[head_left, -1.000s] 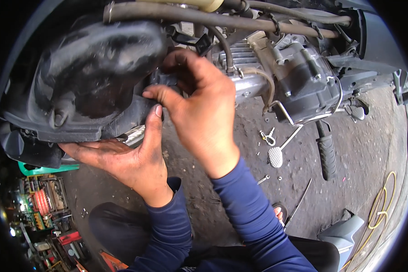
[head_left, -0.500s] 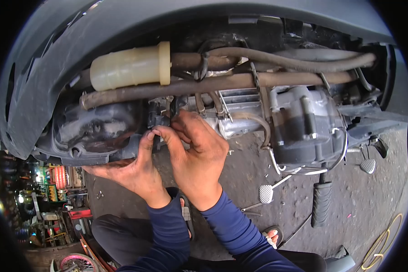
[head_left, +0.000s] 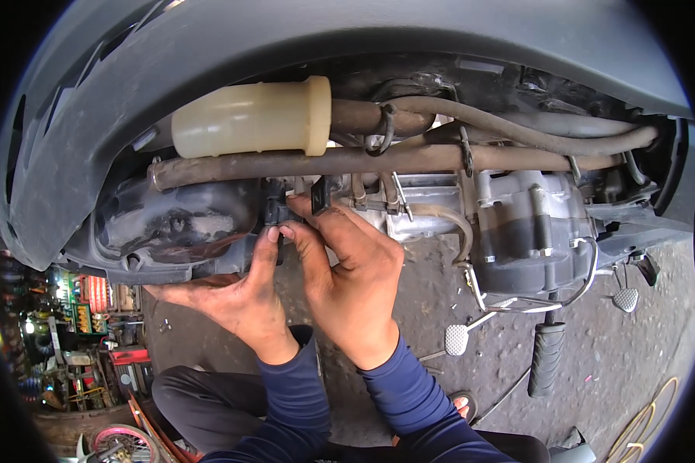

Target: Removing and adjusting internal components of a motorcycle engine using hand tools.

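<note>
A dark plastic air-filter-like housing (head_left: 174,224) fills the left of the exposed engine area. My left hand (head_left: 235,302) grips its lower right edge, fingers underneath and thumb raised against a small black plastic fitting (head_left: 274,202). From the right, my right hand (head_left: 355,278) pinches at that same fitting, its thumb tip almost meeting the left thumb. A flat black tab (head_left: 320,195) stands up by the right index finger. The fingertips hide exactly what lies between them.
Above run a cream cylindrical container (head_left: 247,119) and a long brown tube (head_left: 409,163). To the right sits the grey engine casing (head_left: 529,231), with a foot pedal (head_left: 456,340) and a rubber footrest (head_left: 547,359) below. Tools and parts (head_left: 93,324) crowd the lower left; a hose (head_left: 645,420) lies lower right.
The view has shifted slightly, so the vehicle and hands sit farther right. My right index finger has moved up a little, and the flat black tab shows more clearly. Both hands stay at the fitting.
</note>
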`<action>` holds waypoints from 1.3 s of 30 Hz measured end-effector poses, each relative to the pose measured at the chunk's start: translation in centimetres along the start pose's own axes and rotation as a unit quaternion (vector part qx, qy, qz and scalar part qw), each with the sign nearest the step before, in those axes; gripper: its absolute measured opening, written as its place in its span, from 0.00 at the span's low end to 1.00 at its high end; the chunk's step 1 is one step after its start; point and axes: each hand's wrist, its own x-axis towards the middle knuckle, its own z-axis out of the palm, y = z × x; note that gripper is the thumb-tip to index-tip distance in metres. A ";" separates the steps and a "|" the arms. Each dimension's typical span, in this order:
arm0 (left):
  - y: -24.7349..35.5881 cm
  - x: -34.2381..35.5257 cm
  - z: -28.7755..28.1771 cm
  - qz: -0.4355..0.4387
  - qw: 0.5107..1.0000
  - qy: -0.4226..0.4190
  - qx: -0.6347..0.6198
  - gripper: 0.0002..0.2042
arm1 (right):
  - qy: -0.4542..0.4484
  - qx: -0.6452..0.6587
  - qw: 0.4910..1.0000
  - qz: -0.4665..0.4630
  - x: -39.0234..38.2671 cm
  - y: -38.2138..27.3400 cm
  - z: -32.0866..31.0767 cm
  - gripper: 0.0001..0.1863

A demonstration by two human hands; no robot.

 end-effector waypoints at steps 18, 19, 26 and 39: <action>-0.9 0.0 -0.4 0.026 0.997 -0.002 0.078 0.72 | 0.011 -0.007 1.000 0.009 -0.7 0.3 0.0 0.05; -0.8 0.0 -0.3 0.024 0.998 0.001 0.062 0.72 | 0.012 0.000 1.000 0.016 -0.7 0.3 0.0 0.04; -0.2 -0.2 0.2 -0.025 1.000 0.018 0.000 0.70 | 0.031 0.005 0.999 0.012 -0.3 -0.4 0.2 0.04; -1.5 0.2 1.4 0.099 0.993 0.064 0.012 0.54 | 0.059 -0.077 0.993 -0.061 -0.1 0.4 0.5 0.08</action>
